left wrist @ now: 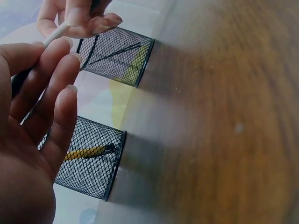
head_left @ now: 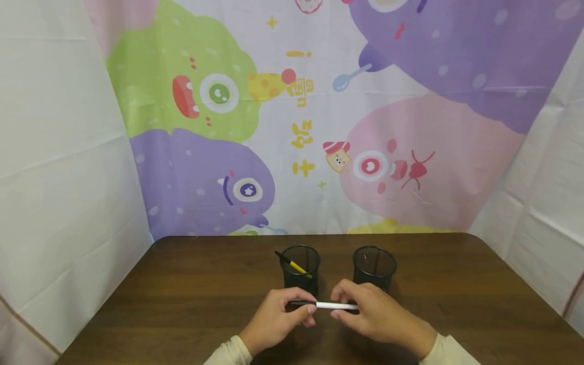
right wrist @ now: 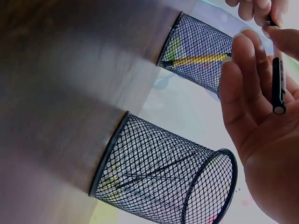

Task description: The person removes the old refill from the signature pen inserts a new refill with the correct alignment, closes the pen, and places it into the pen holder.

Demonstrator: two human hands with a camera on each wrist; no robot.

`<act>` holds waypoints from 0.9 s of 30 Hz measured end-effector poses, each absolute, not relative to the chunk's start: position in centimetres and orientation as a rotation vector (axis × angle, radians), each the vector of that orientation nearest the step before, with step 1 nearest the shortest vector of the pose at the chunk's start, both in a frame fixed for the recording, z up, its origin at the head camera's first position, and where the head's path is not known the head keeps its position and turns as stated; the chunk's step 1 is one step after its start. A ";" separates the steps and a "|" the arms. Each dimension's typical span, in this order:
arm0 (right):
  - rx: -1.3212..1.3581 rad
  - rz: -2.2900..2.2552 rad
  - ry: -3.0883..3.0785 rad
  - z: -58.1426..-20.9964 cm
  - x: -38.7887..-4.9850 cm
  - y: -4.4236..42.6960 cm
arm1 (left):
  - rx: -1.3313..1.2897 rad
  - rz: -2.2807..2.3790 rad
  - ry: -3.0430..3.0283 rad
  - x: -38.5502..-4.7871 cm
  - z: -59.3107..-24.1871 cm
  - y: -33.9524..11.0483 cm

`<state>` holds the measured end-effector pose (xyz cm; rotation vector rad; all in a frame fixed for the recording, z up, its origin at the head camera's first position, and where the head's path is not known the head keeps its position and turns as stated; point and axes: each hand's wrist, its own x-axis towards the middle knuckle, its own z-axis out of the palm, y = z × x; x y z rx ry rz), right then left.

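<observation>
A white pen with black ends point(head_left: 335, 305) lies level between both hands in the head view. My left hand point(head_left: 278, 314) pinches its black left end between thumb and fingers. Near the other end, my right hand point(head_left: 376, 314) grips the white barrel, and the pen's black tail point(right wrist: 278, 91) shows in the right wrist view. Just behind the left hand stands a black mesh cup point(head_left: 301, 284) with a yellow-and-black pen point(head_left: 294, 264) leaning in it. Behind the right hand is a second black mesh cup point(head_left: 374, 276); thin dark lines show inside it in both wrist views.
The hands are above a dark brown wooden table point(head_left: 205, 284). A curtain with cartoon monsters point(head_left: 219, 101) hangs behind its far edge. Plain white cloth walls point(head_left: 59, 152) close in both sides.
</observation>
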<state>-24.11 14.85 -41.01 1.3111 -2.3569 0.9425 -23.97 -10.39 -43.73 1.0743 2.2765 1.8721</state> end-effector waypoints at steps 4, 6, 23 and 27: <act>1.302 0.989 -2.403 -40.9 -24.0 14.9 | 1.068 1.865 2.284 -24.0 -43.6 -10.4; 1.283 1.009 -2.433 -40.8 -24.0 14.9 | 1.072 1.868 2.284 -24.0 -43.7 -10.4; 1.304 0.942 -2.415 -40.7 -24.0 14.7 | 1.085 1.861 2.326 -24.0 -43.6 -10.5; 1.296 0.937 -2.411 -40.7 -24.0 14.7 | 1.088 1.857 2.322 -24.0 -43.5 -10.5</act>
